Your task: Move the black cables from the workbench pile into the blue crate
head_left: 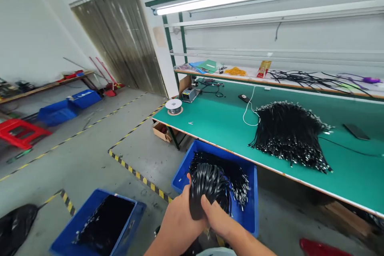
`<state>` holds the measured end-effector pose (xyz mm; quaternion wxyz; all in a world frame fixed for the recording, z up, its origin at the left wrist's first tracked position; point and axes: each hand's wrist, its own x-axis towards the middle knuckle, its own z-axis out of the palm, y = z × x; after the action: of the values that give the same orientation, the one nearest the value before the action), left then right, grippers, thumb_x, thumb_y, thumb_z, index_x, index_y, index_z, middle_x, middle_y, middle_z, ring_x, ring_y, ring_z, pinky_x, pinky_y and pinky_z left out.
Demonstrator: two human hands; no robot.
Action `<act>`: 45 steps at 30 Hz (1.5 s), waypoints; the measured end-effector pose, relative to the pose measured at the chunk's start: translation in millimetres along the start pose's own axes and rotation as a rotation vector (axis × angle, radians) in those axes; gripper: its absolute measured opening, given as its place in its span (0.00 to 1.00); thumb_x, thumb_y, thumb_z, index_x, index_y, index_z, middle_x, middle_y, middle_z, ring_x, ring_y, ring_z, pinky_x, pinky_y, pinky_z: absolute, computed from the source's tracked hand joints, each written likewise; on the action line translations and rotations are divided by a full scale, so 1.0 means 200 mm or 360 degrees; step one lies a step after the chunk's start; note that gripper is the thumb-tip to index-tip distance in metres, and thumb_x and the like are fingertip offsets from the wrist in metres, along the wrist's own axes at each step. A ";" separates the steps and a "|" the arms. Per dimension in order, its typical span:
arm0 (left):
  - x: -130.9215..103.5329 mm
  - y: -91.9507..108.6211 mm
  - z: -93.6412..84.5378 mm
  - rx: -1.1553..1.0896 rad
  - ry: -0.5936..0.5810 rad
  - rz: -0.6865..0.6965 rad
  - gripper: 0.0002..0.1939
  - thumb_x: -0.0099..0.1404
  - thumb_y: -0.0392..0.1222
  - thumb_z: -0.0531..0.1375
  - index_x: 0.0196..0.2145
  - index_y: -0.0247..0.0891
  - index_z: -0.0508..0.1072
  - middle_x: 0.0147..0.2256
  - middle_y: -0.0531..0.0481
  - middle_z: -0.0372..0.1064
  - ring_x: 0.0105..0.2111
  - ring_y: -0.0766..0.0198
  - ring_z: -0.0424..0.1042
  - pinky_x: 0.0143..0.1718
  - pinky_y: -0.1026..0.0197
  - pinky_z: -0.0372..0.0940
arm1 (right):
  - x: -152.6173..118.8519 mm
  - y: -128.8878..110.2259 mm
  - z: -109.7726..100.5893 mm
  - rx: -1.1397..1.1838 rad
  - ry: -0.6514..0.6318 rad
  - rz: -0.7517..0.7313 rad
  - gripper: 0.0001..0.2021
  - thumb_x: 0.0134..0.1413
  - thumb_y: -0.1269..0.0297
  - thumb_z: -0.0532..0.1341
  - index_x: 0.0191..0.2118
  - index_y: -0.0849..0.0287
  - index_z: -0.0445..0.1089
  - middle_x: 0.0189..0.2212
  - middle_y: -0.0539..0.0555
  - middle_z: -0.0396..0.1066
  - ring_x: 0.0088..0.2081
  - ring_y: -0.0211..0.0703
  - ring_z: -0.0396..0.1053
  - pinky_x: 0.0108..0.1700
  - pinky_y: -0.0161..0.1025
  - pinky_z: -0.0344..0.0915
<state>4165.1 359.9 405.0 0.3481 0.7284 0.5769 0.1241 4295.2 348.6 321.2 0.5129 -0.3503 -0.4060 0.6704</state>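
A thick bundle of black cables (207,180) is bent over in a loop between my two hands, low in front of me. My left hand (181,212) wraps its left side, thumb pointing up. Against its lower right side my right hand (217,216) is closed, thumb on the cables. The undersides of both hands are hidden. Just beyond and below the bundle stands a blue bin (252,216) holding more black cables (240,180) with silvery ends.
A green-topped workbench (216,116) carries a large pile of black cables (288,132), a wire spool (174,106), a grey device (189,94) and a phone (356,131). Another blue bin (132,228) with black cables sits on the floor, left. A red stool (21,132) stands farther left.
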 end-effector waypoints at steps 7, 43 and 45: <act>0.21 -0.11 0.16 -0.0007 -0.0061 -0.0110 0.25 0.60 0.46 0.62 0.54 0.39 0.65 0.40 0.41 0.79 0.42 0.46 0.78 0.41 0.53 0.65 | 0.14 0.15 -0.08 0.0209 0.0216 -0.0110 0.42 0.51 0.27 0.60 0.60 0.56 0.73 0.62 0.62 0.70 0.66 0.60 0.62 0.72 0.57 0.51; 1.35 -0.51 0.04 0.0095 -0.1565 -0.0692 0.11 0.41 0.39 0.59 0.26 0.42 0.63 0.16 0.59 0.58 0.19 0.66 0.58 0.21 0.65 0.51 | 1.07 1.14 -0.48 0.2490 0.1726 -0.0952 0.22 0.56 0.46 0.61 0.44 0.59 0.81 0.42 0.59 0.81 0.50 0.57 0.77 0.59 0.58 0.68; 1.35 -0.54 0.07 -0.0012 -0.1556 -0.0732 0.11 0.41 0.40 0.59 0.26 0.43 0.63 0.16 0.58 0.60 0.19 0.66 0.58 0.21 0.65 0.52 | 1.06 1.12 -0.55 0.2464 0.1815 -0.0970 0.26 0.57 0.42 0.58 0.46 0.59 0.80 0.42 0.59 0.81 0.48 0.56 0.78 0.59 0.57 0.68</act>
<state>4174.5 615.3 264.4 0.5967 0.5550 0.4918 -0.3067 4253.7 541.9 61.6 0.8664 -0.0705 0.3747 0.3225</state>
